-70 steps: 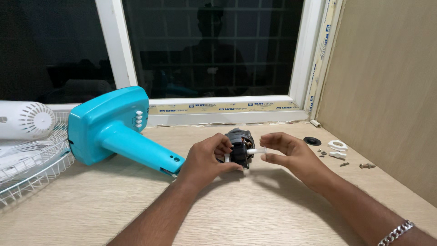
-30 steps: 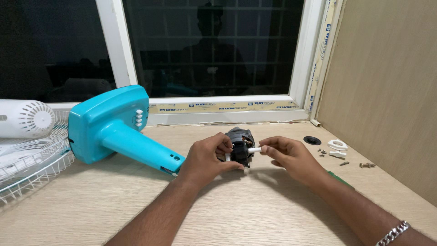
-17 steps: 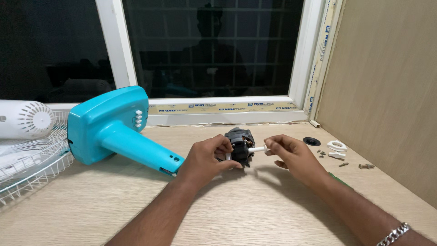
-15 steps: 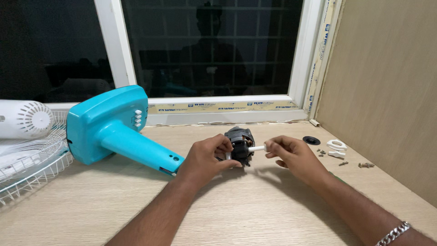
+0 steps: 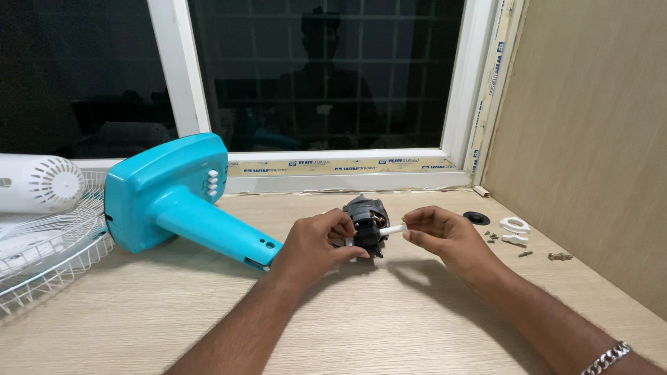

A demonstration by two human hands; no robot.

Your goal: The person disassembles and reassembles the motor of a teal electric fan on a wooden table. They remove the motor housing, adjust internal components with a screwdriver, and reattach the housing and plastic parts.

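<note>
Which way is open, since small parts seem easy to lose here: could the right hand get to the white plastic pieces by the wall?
Probably yes. The white plastic pieces lie on bare table just right of the right hand, nothing between them. But that hand now pinches a white rod at the motor.

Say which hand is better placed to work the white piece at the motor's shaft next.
Right, most likely. The right hand already pinches the white piece at the motor, while the left hand grips the motor's body, steadying it above the table.
</note>
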